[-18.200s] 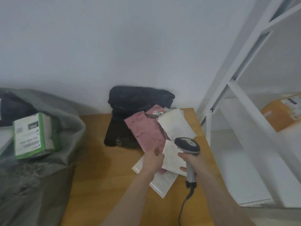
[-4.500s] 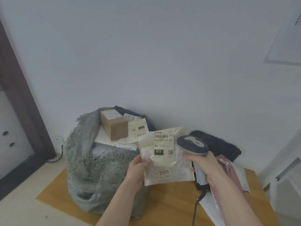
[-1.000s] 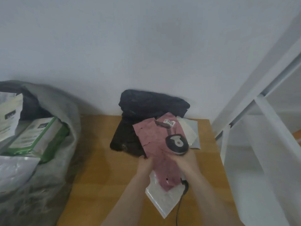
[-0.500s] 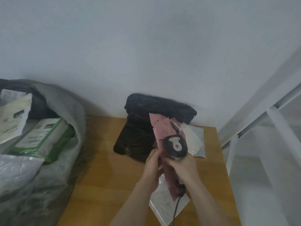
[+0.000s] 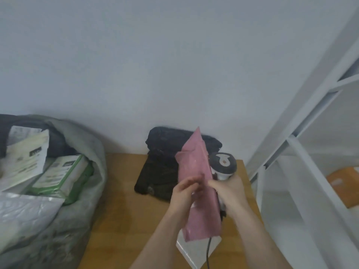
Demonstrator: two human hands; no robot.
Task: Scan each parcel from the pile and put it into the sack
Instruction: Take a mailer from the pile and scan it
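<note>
Head camera view, nearest first: a flat white plastic mailer [image 5: 191,253] lies at the near right part of the wooden table [image 5: 124,210], with the scanner's dark cable trailing over it. Just above it both hands meet around the pink plastic mailer bag [image 5: 200,191], which stands nearly upright, lifted clear of the table. The left hand [image 5: 184,193] touches its left face with fingers blurred and loosely bent, so I cannot tell how firmly it grips. The right hand [image 5: 231,193] wraps the handle of the grey-and-white handheld barcode scanner [image 5: 223,165], its thumb pressing on the bag's right edge. The scanner head sits just beside the bag.

No label shows on the pink face turned toward the camera. To my mind the step in hand is finding it, so the bag wants turning until the barcode faces the scanner window, pulled flat so the creased film does not warp the code, then held steady for the read.

Farther back, a black plastic parcel [image 5: 171,164] rests at the table's far edge against the wall. Off the table's left edge stands the grey woven sack [image 5: 85,152], open, with a green-edged box [image 5: 64,177] and white packets inside. A white metal rack [image 5: 291,152] rises on the right.
</note>
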